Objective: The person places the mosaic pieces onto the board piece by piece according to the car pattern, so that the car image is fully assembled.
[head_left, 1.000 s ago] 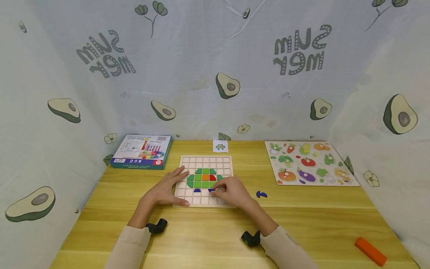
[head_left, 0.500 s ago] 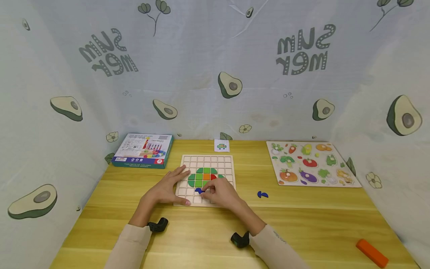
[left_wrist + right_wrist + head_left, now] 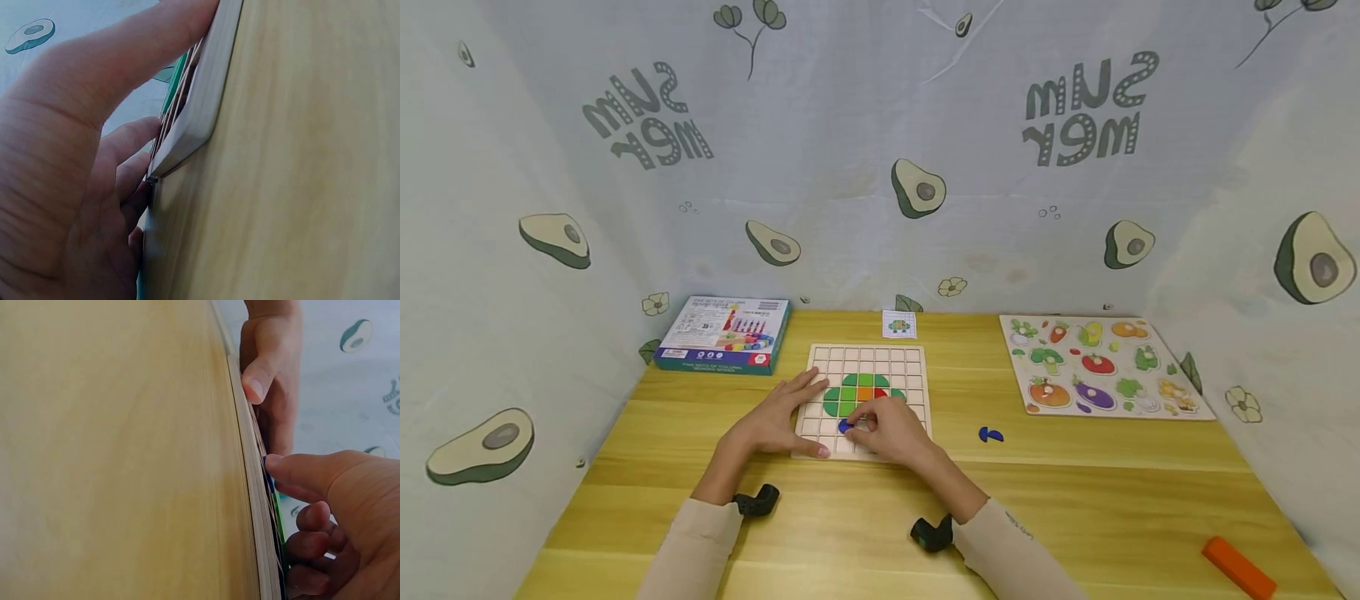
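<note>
A wooden grid board (image 3: 871, 355) lies on the table with green, orange and red pieces set in its squares. My left hand (image 3: 777, 417) rests along the board's left side, fingers spread, thumb on the near corner. In the left wrist view, that hand's thumb and fingertips touch the board's edge (image 3: 199, 119). With thumb and forefinger, my right hand (image 3: 895, 429) pinches a blue half-circle piece (image 3: 846, 425) low on the grid. Its fingers partly cover the blue and the squares beneath. The right wrist view shows the right thumb (image 3: 300, 472) against blue at the board's surface.
Two blue half-circle pieces (image 3: 990, 434) lie right of the board. Behind it stands a small pattern card (image 3: 899, 324). A boxed set (image 3: 722, 335) is at back left, a vegetable puzzle board (image 3: 1105, 367) at back right. An orange-red block (image 3: 1238, 568) sits near right.
My right hand has moved left across the board, bringing its blue half-circle up to the other blue piece on the left. The left hand stays in place on the board.
</note>
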### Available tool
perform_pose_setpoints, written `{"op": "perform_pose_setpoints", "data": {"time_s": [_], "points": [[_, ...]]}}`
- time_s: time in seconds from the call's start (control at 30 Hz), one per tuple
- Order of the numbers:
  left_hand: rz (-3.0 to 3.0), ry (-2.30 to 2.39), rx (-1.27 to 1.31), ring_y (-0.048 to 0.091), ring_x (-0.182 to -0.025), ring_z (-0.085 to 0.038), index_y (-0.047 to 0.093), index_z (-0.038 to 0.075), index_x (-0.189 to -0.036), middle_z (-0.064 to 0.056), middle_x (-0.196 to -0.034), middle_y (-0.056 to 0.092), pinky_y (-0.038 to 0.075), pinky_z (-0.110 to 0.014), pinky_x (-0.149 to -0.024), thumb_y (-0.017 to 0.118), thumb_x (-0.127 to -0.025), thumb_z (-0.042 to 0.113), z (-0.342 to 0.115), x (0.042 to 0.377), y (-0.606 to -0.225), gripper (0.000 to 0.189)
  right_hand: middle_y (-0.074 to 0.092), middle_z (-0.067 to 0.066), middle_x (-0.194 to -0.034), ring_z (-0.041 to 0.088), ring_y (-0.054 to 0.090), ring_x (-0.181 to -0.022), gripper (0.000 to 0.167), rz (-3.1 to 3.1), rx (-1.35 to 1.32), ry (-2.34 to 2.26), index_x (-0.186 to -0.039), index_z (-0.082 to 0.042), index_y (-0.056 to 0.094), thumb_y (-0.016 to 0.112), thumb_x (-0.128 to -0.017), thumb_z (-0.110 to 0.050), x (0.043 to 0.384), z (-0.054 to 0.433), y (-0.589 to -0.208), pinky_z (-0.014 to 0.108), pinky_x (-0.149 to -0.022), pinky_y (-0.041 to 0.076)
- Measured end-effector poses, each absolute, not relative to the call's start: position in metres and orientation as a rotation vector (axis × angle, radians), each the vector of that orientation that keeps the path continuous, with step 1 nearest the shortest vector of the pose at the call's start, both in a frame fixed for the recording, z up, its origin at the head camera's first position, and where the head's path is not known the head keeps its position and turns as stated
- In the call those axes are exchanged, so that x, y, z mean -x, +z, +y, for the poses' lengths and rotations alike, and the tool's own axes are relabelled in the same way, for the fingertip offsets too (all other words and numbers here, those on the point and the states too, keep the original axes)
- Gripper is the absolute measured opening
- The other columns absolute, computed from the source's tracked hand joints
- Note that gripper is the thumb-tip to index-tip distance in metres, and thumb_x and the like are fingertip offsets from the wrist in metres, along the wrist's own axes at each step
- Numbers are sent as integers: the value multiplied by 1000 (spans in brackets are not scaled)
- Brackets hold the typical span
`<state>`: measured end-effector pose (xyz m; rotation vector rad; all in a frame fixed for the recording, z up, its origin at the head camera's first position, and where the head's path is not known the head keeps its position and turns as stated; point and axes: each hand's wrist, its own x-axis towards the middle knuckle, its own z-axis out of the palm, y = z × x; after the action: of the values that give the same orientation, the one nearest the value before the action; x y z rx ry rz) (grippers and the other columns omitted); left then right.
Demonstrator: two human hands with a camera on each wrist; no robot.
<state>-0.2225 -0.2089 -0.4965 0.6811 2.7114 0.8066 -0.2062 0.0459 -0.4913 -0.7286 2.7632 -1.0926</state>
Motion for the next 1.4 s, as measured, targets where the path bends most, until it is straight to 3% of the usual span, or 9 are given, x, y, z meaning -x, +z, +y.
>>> {"op": "perform_pose_setpoints", "data": {"time_s": [0.33, 0.53, 1.03, 1.4], "points": [[2701, 812, -670, 14, -161, -36, 36, 24, -162, -5, -174, 15, 12, -64, -128, 88, -68, 65, -208, 222, -494, 115, 44, -10, -52, 4, 37, -46, 7, 2747, 738, -1161, -90, -17, 83, 78, -91, -21, 205, 47, -491, 19, -42, 24], [2699, 808, -652, 14, -160, -39, 35, 25, -162, -4, -174, 16, 15, -69, -125, 87, -67, 66, -206, 219, -499, 116, 44, -9, -54, 4, 40, -50, 6, 2693, 684, -1221, -92, -19, 82, 77, -93, -22, 205, 60, -493, 19, -47, 28], [2681, 839, -681, 13, -160, -41, 35, 18, -162, -11, -174, 15, 10, -66, -127, 89, -68, 60, -209, 219, -493, 117, 37, -6, -57, 7, 33, -53, 5, 2748, 451, -1279, -96, -17, 80, 79, -92, -21, 197, 133, -478, 20, -53, 28], [2693, 849, -679, 14, -160, -39, 35, 21, -163, -9, -174, 16, 9, -66, -128, 89, -68, 61, -207, 219, -495, 116, 41, -5, -60, 7, 36, -55, 13, 2861, 400, -1206, -100, -12, 80, 80, -91, -21, 192, 189, -477, 23, -56, 34]]}}
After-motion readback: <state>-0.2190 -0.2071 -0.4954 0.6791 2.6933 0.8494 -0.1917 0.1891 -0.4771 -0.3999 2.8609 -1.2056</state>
